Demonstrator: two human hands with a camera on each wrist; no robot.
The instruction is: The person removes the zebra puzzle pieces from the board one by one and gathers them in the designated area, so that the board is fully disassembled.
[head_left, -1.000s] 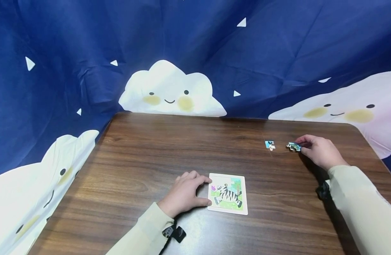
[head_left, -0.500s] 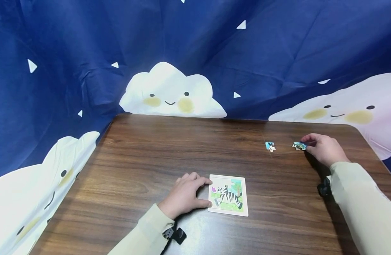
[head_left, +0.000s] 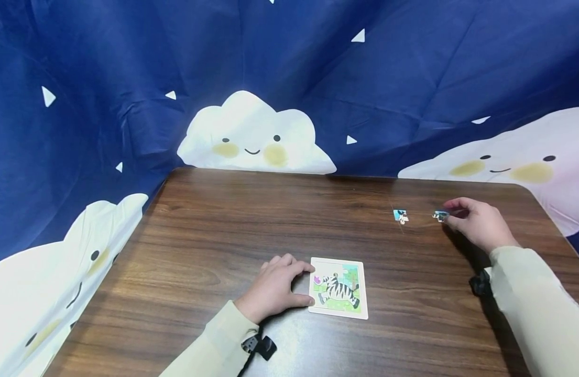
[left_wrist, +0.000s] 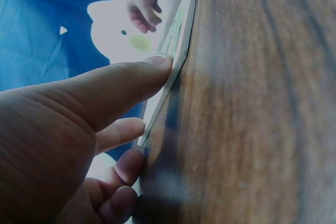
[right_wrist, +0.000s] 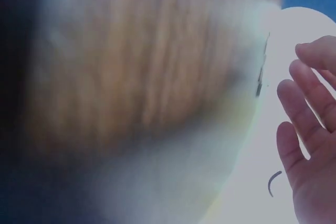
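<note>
A square zebra jigsaw puzzle (head_left: 338,293) in a pale frame lies on the table, with a plain pale patch at its upper left. My left hand (head_left: 275,288) rests at its left side; in the left wrist view the thumb (left_wrist: 152,69) touches the frame's edge. At the far right, my right hand (head_left: 480,222) hovers over a jigsaw piece (head_left: 438,215), its thumb hiding part of it. In the right wrist view the right hand (right_wrist: 315,114) has loosely extended fingers and shows nothing between them. Another blue-and-white jigsaw piece (head_left: 400,215) lies left of that one.
The brown wooden table (head_left: 223,225) extends around both hands. A blue curtain (head_left: 289,57) printed with smiling white clouds hangs behind and at the left side. Black camera mounts sit on both wrists, below cream sleeves (head_left: 539,298).
The right hand first shifted right together with the jigsaw piece, then slightly back left, so its thumb covers more of the piece. The left hand and the zebra puzzle stay in place.
</note>
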